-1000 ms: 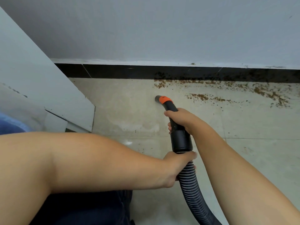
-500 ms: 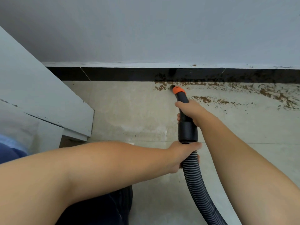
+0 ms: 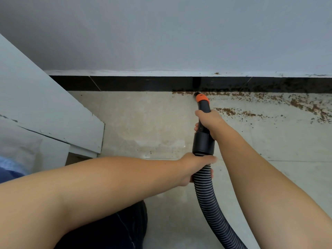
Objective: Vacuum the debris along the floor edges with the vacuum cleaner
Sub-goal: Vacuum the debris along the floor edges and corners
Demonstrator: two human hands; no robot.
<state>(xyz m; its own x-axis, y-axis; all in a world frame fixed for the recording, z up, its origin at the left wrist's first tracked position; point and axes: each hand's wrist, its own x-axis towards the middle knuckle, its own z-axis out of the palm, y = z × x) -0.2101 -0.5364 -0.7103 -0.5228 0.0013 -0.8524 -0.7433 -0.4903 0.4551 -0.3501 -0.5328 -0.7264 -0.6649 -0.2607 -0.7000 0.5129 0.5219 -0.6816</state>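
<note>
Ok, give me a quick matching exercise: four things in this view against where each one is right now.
1. left hand
2. right hand
3. orange nozzle tip
4. brown debris

a. at the black baseboard
b. on the ribbed hose
c. strewn right of the nozzle
d. on the black tube

Pairs: 1-b, 2-d, 3-a, 4-c

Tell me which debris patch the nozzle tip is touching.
The strip along the baseboard; the nozzle meets it there, while the other streak lies farther out on the floor.
</note>
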